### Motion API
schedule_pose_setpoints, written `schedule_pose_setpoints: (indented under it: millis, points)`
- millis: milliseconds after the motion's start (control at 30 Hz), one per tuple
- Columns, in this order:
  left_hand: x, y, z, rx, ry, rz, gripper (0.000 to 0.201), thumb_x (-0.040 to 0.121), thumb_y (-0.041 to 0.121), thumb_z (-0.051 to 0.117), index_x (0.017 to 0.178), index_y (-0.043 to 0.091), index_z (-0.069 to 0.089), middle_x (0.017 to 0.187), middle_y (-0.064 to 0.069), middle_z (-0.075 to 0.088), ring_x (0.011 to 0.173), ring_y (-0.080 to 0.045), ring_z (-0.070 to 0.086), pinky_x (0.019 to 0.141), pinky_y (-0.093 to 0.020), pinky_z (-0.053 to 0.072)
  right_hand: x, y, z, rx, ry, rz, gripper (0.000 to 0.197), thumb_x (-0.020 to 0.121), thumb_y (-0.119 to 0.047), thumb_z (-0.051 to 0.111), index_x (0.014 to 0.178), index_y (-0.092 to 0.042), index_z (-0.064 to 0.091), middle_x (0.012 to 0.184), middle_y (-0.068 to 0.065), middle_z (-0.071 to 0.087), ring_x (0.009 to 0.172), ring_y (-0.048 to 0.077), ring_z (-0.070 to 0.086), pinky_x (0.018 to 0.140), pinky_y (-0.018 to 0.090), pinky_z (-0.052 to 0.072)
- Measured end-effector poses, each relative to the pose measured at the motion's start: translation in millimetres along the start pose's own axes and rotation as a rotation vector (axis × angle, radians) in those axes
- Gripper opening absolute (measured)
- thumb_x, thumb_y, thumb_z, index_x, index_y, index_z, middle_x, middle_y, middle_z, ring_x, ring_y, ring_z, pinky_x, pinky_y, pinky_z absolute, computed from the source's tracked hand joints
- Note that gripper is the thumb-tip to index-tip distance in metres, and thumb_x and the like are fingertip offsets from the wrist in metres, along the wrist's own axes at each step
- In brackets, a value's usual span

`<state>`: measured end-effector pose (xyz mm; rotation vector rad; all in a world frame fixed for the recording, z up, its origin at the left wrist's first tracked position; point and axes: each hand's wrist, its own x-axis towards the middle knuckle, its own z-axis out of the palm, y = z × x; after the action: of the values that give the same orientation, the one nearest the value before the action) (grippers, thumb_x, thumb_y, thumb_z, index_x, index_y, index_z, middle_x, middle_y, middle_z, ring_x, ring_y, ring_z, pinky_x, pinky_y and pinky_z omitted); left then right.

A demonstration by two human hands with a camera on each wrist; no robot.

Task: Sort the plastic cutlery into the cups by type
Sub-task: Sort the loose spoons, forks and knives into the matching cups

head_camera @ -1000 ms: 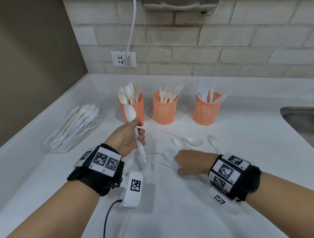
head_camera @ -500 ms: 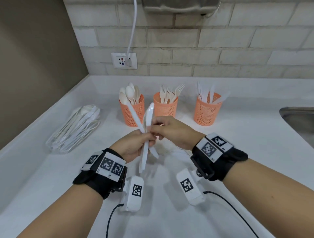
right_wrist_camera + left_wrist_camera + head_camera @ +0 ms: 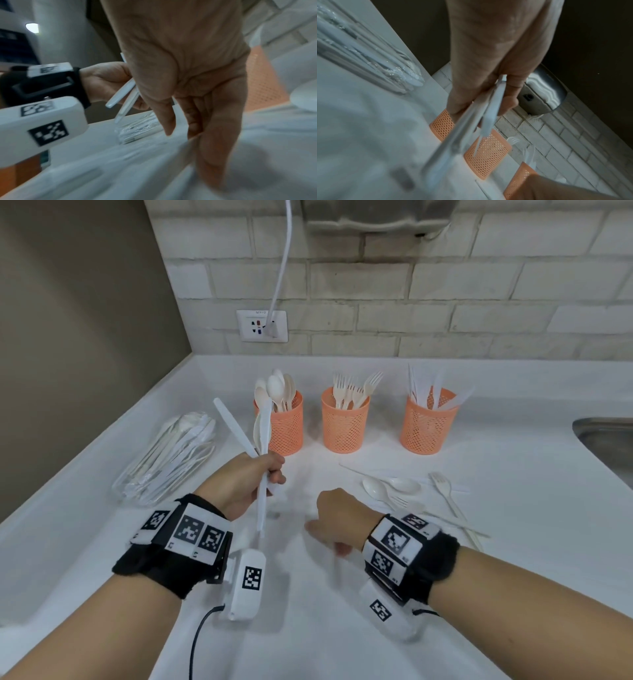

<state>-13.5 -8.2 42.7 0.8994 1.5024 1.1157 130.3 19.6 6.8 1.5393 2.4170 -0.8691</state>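
Since the right hand (image 3: 334, 517) passed its piece over and dropped back to the counter (image 3: 342, 628) empty, fingers loose, the left hand (image 3: 245, 486) now grips two white cutlery pieces (image 3: 262, 474) before the spoon cup (image 3: 286, 424), more remaining loose.

Three orange mesh cups (image 3: 343, 424) stand in a row, holding spoons, forks and knives (left to right). Loose white spoons (image 3: 376, 489) and a fork (image 3: 447, 494) lie on the worktop (image 3: 513, 474); two white pieces (image 3: 263, 440) stand crossed in the left hand (image 3: 245, 486).
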Motion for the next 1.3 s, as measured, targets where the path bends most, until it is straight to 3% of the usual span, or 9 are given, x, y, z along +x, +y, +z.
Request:
schedule_pose_setpoints:
  millis: [133,200,267,467,667,800,933,1067,1300]
  points:
    - [0.4,4.2,-5.0,-0.027,-0.062,0.005,0.016,0.092,0.004,0.044,0.080,0.010,0.051,0.046,0.001,0.039,0.051,-0.016,0.054,0.069,-0.029,0.044,-15.6,8.7,-14.1,-0.187,0.063,-0.047,0.010,0.085,0.001,0.049,0.081,-0.007,0.045,0.086,0.013,0.053,0.076,0.028,0.054,0.051,0.028,0.036]
    - [1.2,3.6,-3.7,-0.039,-0.086,-0.009,0.014,0.092,0.003,0.044,0.081,0.009,0.051,0.046,0.001,0.038,0.045,-0.015,0.046,0.064,-0.030,0.046,-22.0,24.3,-30.3,-0.161,0.113,-0.015,0.038,0.088,0.000,0.045,0.125,-0.001,0.036,0.117,0.021,0.055,0.107,0.034,0.054,0.067,0.032,0.037]
    - [1.5,2.6,-0.4,-0.034,-0.101,-0.025,0.014,0.092,0.003,0.044,0.082,0.010,0.050,0.046,0.002,0.036,0.043,-0.013,0.039,0.059,-0.029,0.049,-24.8,50.4,-46.9,-0.084,0.185,0.064,0.049,0.090,0.002,0.040,0.136,-0.001,0.026,0.126,0.021,0.052,0.111,0.033,0.052,0.071,0.029,0.033]
    - [4.1,0.7,13.9,-0.022,-0.123,-0.069,0.014,0.093,0.005,0.042,0.082,0.011,0.049,0.045,0.004,0.034,0.038,-0.010,0.034,0.050,-0.026,0.045,-25.3,113.0,-54.0,-0.064,0.132,0.278,0.053,0.074,-0.044,0.072,0.104,-0.006,0.049,0.109,0.008,0.056,0.100,0.024,0.054,0.078,0.029,0.042]
    - [5.1,0.3,31.6,-0.007,-0.151,-0.081,0.016,0.093,0.005,0.042,0.080,0.011,0.049,0.046,0.003,0.034,0.037,-0.009,0.035,0.047,-0.023,0.045,-19.6,115.9,-41.0,-0.028,0.119,0.260,0.030,0.078,-0.007,0.058,0.062,-0.014,0.034,0.069,-0.001,0.041,0.070,0.017,0.045,0.050,0.018,0.029]
    - [7.4,-1.5,38.1,0.003,-0.152,-0.085,0.014,0.093,0.005,0.043,0.081,0.011,0.048,0.045,0.003,0.035,0.037,-0.009,0.035,0.046,-0.023,0.045,-24.9,123.7,-49.7,-0.044,0.066,0.201,0.025,0.088,-0.014,0.048,0.066,-0.015,0.037,0.072,-0.005,0.039,0.078,0.019,0.045,0.054,0.019,0.029]
    - [10.5,-2.2,45.4,0.018,-0.146,-0.086,0.014,0.093,0.004,0.042,0.082,0.010,0.049,0.046,0.003,0.035,0.037,-0.009,0.035,0.047,-0.024,0.045,-40.0,131.5,-71.0,0.140,0.105,0.196,0.013,0.094,-0.014,0.040,0.100,-0.004,0.044,0.093,0.010,0.050,0.085,0.023,0.048,0.078,0.031,0.041]
    - [14.9,-1.0,55.7,0.025,-0.162,-0.088,0.012,0.092,0.005,0.043,0.083,0.010,0.048,0.045,0.003,0.035,0.037,-0.009,0.035,0.046,-0.023,0.044,-40.6,155.0,-76.1,0.132,0.201,0.327,0.013,0.090,-0.016,0.045,0.079,-0.010,0.043,0.084,0.007,0.054,0.060,0.019,0.052,0.050,0.025,0.042]
    - [21.9,-6.2,76.5,-0.012,-0.209,-0.065,0.026,0.092,0.013,0.055,0.070,0.014,0.040,0.044,0.006,0.029,0.038,-0.008,0.028,0.044,-0.023,0.039,-34.3,162.5,-63.6,0.042,0.124,0.391,0.017,0.093,-0.018,0.043,0.079,-0.007,0.045,0.069,0.005,0.050,0.055,0.018,0.049,0.046,0.022,0.043]
